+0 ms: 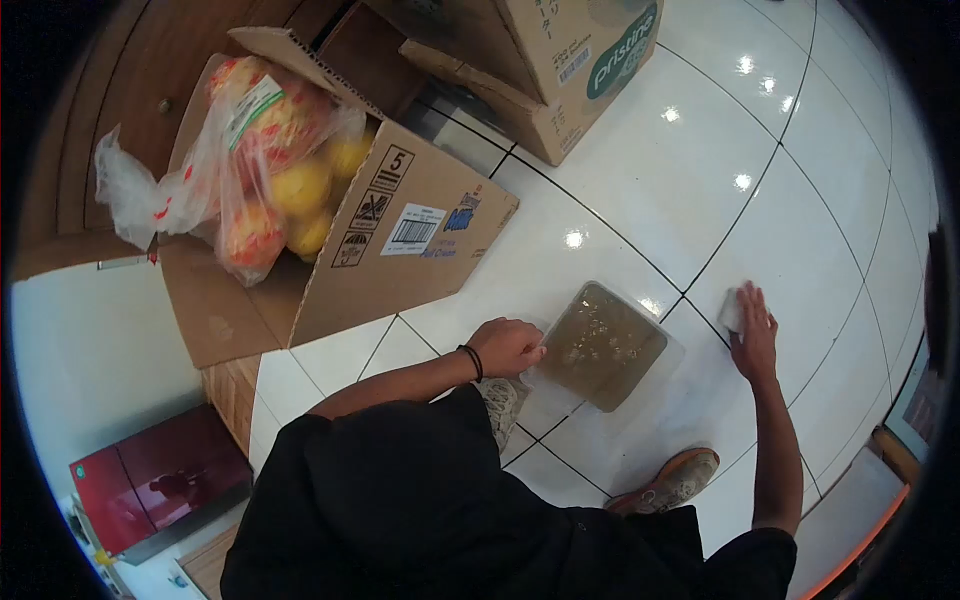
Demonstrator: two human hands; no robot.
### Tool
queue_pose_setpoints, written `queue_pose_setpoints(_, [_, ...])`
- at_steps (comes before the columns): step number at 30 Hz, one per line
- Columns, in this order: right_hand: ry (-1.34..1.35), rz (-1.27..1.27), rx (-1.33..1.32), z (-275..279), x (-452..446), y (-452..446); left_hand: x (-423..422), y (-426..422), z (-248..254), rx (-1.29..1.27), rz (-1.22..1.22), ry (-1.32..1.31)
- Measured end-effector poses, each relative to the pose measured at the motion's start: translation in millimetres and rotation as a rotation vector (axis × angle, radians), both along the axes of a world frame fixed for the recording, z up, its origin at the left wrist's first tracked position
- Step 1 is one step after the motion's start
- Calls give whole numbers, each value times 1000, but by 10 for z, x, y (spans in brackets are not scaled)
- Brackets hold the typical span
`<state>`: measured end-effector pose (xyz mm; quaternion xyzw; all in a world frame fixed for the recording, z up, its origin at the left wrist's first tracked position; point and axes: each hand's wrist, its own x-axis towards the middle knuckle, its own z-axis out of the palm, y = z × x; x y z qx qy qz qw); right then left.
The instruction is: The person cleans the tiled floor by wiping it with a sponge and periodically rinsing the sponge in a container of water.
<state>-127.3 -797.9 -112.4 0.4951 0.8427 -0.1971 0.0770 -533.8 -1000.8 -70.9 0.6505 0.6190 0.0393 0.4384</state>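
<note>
On the white tiled floor (620,210), my right hand (755,335) presses down on a pale, crumpled cloth (734,311). Between my arms stands a clear square tub (603,346) of murky brown water. My left hand (508,347) is closed at the tub's left edge, above a shoe; whether it grips anything is hidden. Dark bands circle the left wrist.
An open cardboard box (400,220) with a plastic bag of yellow fruit (300,188) stands at the upper left. Another carton (570,80) is at the top. My shoes (672,482) flank the tub's near side. A red cabinet (165,480) sits lower left.
</note>
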Motion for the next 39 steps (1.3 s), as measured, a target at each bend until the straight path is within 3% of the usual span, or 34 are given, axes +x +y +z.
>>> queue_pose_setpoints(1, [47,-92,47,-43,15,-9,1,-16,10,-1,18,-6])
queue_pose_setpoints(4, [178,-19,27,-40,-402,50,68,-46,58,-5,64,6])
queue_pose_setpoints(8, [169,277,-59,78,-1184,168,92,-107,237,-91,183,33])
queue_pose_setpoints(11, [108,440,-87,-1,-1211,193,5,-303,193,-115,296,4])
queue_pose_setpoints(15, [-10,530,-104,140,-358,21,-20,-541,412,-133,435,-8])
queue_pose_setpoints(18, [-109,528,-136,350,754,-168,-114,-777,575,-170,515,33])
queue_pose_setpoints(21, [-162,269,-124,298,2082,-514,-263,-954,799,-125,629,-31])
queue_pose_setpoints(22, [-198,141,-124,304,2370,-588,-333,-935,1135,-161,717,-260])
queue_pose_setpoints(24, [-242,24,31,88,2600,-717,-434,-888,1655,-263,780,-276])
queue_pose_setpoints(26, [-188,-47,97,-59,2442,-826,-366,-659,2208,-148,804,-264])
queue_pose_setpoints(29, [85,110,88,-191,1887,-890,-105,-268,2971,34,698,-196])
queue_pose_setpoints(31, [282,304,-13,-38,1438,-945,374,-49,3404,167,574,16])
queue_pose_setpoints(32, [285,477,67,-235,1324,-1014,639,80,3581,235,510,116])
queue_pose_setpoints(34, [356,578,-2,-77,1107,-1006,1270,239,3801,489,109,570])
queue_pose_setpoints(37, [355,518,65,-259,1265,-785,1916,354,3734,347,-174,328])
queue_pose_setpoints(39, [256,271,104,-338,1670,-481,1948,303,3492,133,-272,185])
